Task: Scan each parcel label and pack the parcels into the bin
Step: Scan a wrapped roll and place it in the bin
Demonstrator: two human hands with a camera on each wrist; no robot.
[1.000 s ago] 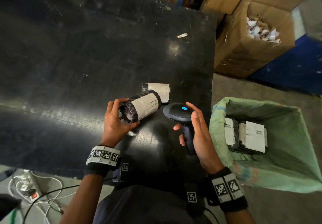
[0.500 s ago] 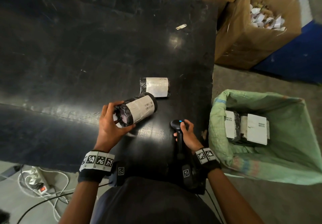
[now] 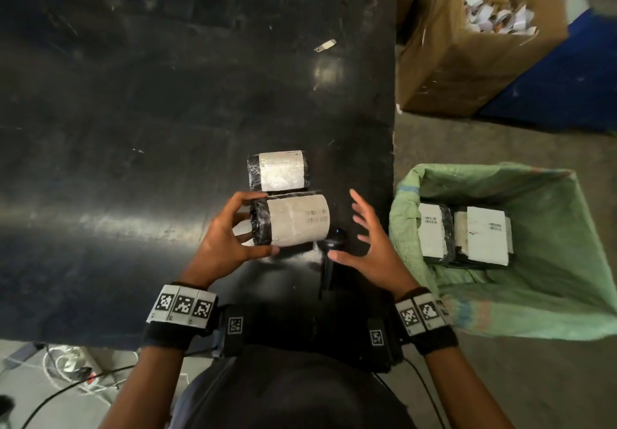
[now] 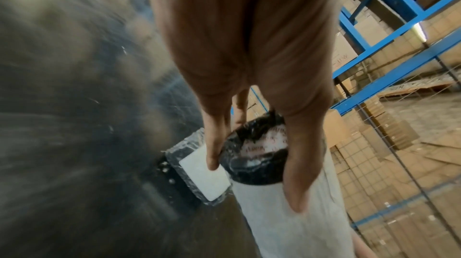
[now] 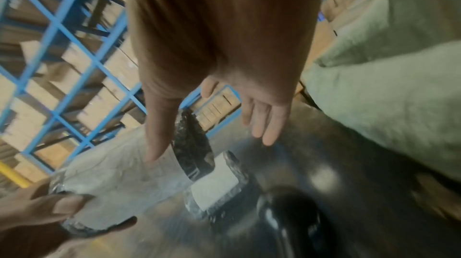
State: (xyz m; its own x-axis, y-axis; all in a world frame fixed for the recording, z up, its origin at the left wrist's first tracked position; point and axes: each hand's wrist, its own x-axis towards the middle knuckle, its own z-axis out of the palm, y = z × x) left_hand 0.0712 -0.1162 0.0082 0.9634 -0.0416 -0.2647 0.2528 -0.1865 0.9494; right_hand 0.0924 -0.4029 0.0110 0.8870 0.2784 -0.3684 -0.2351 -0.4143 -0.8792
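My left hand grips the left end of a black-wrapped cylindrical parcel with a white barcode label, held above the black table. My right hand hovers open, fingers spread, just right of that parcel and holds nothing. The black scanner lies on the table under the right hand. A second labelled parcel lies on the table just beyond. The green-lined bin at the right holds two labelled parcels.
A cardboard box of paper scraps stands on the floor beyond the bin. A small white scrap lies far on the table. Cables and a power strip lie on the floor at lower left. Blue racking stands behind.
My right hand set the scanner down on the table, let go and opened beside the parcel. The left hand turned the parcel level, closer to the second parcel.
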